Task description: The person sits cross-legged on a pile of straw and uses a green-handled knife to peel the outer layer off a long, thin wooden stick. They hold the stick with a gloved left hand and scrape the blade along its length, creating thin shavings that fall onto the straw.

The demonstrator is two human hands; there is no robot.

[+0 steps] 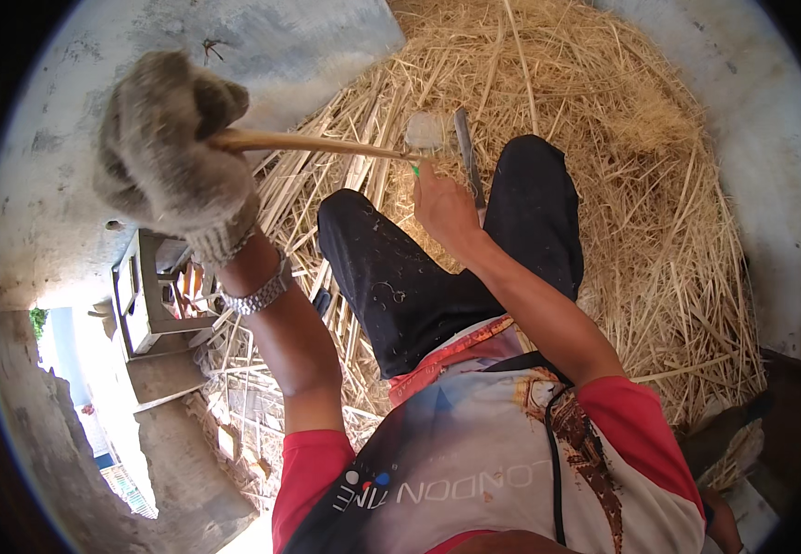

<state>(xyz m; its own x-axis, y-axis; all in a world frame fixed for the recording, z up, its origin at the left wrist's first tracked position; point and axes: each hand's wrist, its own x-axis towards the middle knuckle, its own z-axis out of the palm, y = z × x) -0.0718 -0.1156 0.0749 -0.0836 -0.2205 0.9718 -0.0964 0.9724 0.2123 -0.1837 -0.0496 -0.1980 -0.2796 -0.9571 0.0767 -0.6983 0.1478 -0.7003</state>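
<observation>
My left hand [174, 138], in a thick grey knitted glove, is closed around the thicker end of a pale wooden stick [317, 143]. The stick runs across to the right, and my bare right hand [447, 208] has its fingers closed at the thin end. A small green bit [416, 171] shows at those fingertips; what it is I cannot make out. Just past my right hand, a long dark knife blade [466, 148] points away from me between my knees. Its lower end is hidden by my hand and leg. A greyish block [425, 130] lies beside the blade.
A large heap of straw-like shavings and split strips [641, 212] spreads before me and to the right. Worn, pale walls [742, 120] stand around it. At the left are a wooden frame [156, 295] and a bright opening [96, 397].
</observation>
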